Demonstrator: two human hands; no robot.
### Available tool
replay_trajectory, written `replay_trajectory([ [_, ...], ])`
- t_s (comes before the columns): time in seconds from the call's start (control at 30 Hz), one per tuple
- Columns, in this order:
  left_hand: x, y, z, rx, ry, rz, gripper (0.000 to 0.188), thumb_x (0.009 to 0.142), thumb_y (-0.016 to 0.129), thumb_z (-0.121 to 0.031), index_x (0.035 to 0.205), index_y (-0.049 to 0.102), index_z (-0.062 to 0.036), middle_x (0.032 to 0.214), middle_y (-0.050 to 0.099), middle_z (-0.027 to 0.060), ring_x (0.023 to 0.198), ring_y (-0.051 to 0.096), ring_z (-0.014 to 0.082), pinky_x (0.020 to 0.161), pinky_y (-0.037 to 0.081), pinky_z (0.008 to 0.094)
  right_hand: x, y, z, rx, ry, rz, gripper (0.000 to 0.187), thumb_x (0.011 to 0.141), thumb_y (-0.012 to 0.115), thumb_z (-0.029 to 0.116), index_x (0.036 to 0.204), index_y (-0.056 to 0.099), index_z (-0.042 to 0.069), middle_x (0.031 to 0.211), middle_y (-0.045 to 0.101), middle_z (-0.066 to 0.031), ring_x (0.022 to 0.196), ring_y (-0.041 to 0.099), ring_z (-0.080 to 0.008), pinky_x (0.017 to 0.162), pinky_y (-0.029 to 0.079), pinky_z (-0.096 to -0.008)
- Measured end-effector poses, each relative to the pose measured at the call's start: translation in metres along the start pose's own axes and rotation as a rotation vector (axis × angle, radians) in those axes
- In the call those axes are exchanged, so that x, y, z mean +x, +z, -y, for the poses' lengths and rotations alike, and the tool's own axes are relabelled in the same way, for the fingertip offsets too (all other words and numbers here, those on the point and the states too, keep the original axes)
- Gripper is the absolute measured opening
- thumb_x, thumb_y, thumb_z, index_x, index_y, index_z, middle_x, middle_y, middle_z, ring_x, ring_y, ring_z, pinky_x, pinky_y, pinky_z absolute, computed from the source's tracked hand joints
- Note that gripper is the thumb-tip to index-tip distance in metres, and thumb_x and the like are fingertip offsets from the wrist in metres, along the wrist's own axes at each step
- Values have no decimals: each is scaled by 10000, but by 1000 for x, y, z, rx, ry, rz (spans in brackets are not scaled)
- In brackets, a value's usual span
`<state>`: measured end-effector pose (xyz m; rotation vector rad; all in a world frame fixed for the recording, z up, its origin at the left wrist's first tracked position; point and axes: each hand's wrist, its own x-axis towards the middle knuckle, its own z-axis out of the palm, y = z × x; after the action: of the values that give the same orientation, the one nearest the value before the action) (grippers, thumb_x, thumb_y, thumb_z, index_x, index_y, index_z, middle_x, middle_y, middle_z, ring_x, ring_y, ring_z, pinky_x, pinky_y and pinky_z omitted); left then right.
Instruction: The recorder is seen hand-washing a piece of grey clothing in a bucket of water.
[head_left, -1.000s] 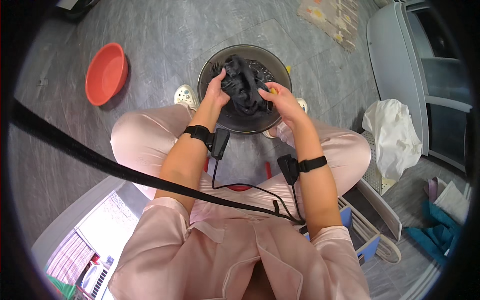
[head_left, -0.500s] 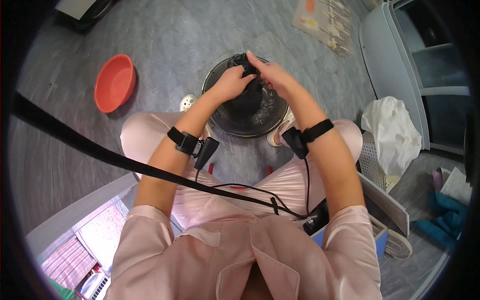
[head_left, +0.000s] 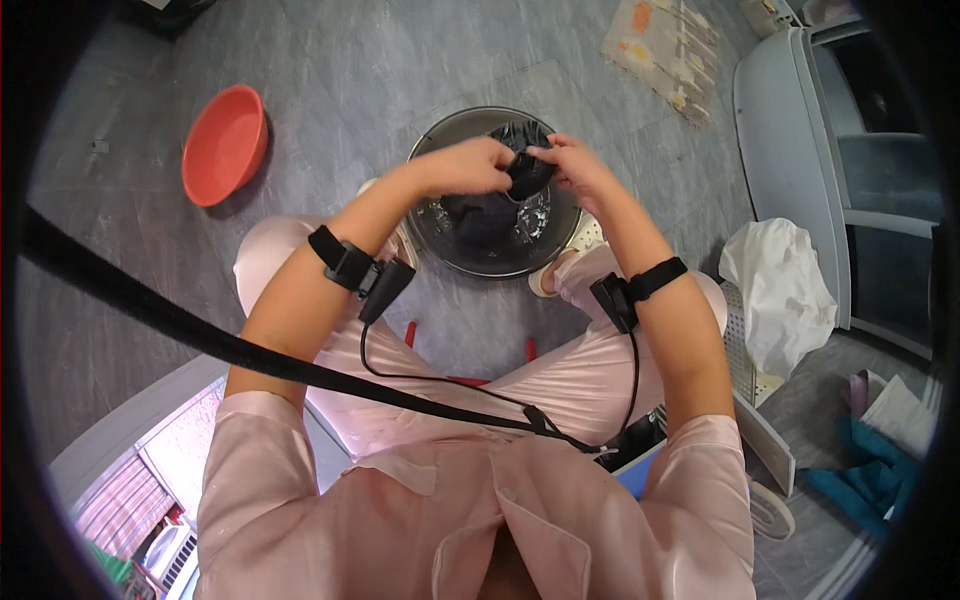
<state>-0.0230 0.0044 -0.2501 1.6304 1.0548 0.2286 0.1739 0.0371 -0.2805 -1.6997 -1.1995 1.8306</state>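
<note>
A round dark basin (head_left: 440, 138) stands on the floor between my feet. A black wet cloth (head_left: 485, 222) lies bunched in it, with white suds beside it. One part of the cloth is lifted toward the far side and spread between my hands. My left hand (head_left: 475, 167) is closed on its left edge, fingertips turned inward. From the right, my right hand (head_left: 582, 172) pinches the other edge between thumb and fingers. The cloth hides some of the fingertips. Both hands are over the basin's far half.
An orange-red basin (head_left: 226, 146) stands on the floor to the left. A patterned mat (head_left: 662, 55) lies at the far right, near a grey cabinet with dark panels (head_left: 790, 130). On the right are a white plastic bag (head_left: 778, 295) and teal cloth (head_left: 870, 465). A black strap (head_left: 180, 315) crosses my view.
My right hand, whose fingers were extended beside the cloth, now grips its edge. My left hand has turned inward. The lifted part of the cloth is spread wider between them.
</note>
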Motion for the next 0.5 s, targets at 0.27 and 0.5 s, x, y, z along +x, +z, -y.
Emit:
replay_trajectory([
  [0.27, 0, -29, 29, 362, 259, -482, 629, 685, 723, -119, 1257, 475, -35, 1085, 633, 148, 1020, 601, 245, 878, 470, 339, -51, -1, 58, 99, -292, 304, 349, 840, 664, 199, 1139, 598, 32, 972, 647, -3, 888, 574, -83, 805, 423, -222],
  [0.5, -13, -37, -18, 361, -27, -277, 384, 701, 783, -216, 1038, 667, -75, 926, 692, 70, 878, 633, 178, 874, 451, 329, -57, -36, 71, -63, -415, 228, 437, 835, 670, 213, 1208, 568, 9, 1081, 635, -21, 1016, 556, -108, 920, 394, -252],
])
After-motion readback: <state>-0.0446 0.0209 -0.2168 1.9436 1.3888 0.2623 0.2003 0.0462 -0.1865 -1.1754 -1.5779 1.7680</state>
